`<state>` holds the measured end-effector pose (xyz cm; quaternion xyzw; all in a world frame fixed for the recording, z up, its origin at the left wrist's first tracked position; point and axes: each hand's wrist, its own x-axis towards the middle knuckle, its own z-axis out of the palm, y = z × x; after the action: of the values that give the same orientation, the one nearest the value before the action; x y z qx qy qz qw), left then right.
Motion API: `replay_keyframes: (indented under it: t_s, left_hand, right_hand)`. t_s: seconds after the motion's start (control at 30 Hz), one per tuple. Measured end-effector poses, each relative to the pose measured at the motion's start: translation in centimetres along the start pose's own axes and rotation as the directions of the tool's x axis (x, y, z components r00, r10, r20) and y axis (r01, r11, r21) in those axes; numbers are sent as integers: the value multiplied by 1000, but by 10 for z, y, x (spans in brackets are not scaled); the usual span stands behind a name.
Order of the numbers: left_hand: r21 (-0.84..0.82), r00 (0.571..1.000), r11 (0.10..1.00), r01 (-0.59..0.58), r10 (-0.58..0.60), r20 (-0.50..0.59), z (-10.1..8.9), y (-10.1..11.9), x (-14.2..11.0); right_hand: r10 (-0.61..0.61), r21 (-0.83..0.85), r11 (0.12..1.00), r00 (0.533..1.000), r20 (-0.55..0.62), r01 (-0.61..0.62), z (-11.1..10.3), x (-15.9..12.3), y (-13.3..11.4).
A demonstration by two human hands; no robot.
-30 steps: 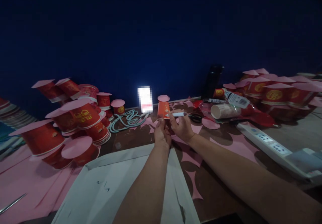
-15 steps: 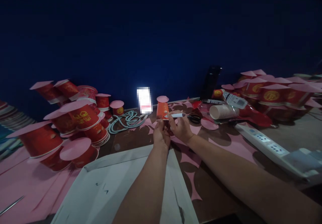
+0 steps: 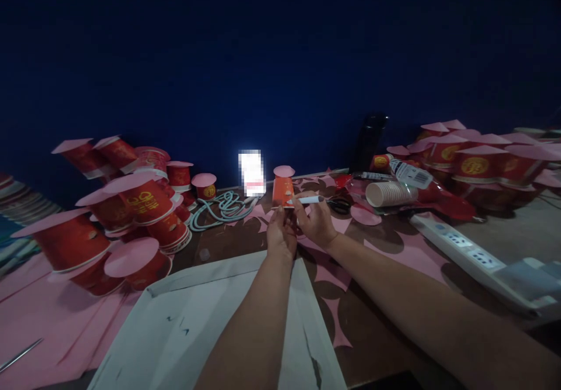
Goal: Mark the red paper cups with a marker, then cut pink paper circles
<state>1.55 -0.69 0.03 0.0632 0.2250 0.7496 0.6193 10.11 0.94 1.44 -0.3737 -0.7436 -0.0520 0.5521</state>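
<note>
A red paper cup [image 3: 283,190] with a pink paper disc [image 3: 284,171] on its far end is held in front of me. My left hand [image 3: 281,235] grips the cup at its near rim, with some fingers hidden beneath it. In my right hand [image 3: 316,221] is a white marker [image 3: 310,200], pinched between the fingers. Its tip points left and meets the side of the cup, or comes very close to it. Below my forearms lies a shallow white tray-like board [image 3: 205,314] with a few dark marks.
Red cups with pink discs are piled at left [image 3: 144,200] and right [image 3: 475,165]. A coiled pale cable [image 3: 223,206], a bright blurred screen [image 3: 252,173], scissors [image 3: 338,205], a stack of paper cups [image 3: 385,194] and a power strip [image 3: 456,244] surround my hands. Cut pink paper [image 3: 421,255] covers the table.
Hardly anything differs. The cup and disc have tilted very slightly, while both hands and the marker stay in nearly the same place.
</note>
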Motion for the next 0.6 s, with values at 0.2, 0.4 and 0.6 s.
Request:
replay_keyframes:
  t_s: [0.2,0.4,0.6]
  left_hand:
    - [30,1000,1000,-1,2,-12,1,0,-1]
    - [38,1000,999,3,-3,-13,1,0,-1]
    - [40,1000,999,-7,8,-24,0,0,-1]
  right_hand:
    - [-12,8,1000,1000,-2,12,1,-1,1]
    - [-5,-11,1000,1000,-4,5,1,-1,-1]
    - [-8,-28,1000,1000,2,8,0,-1,-3]
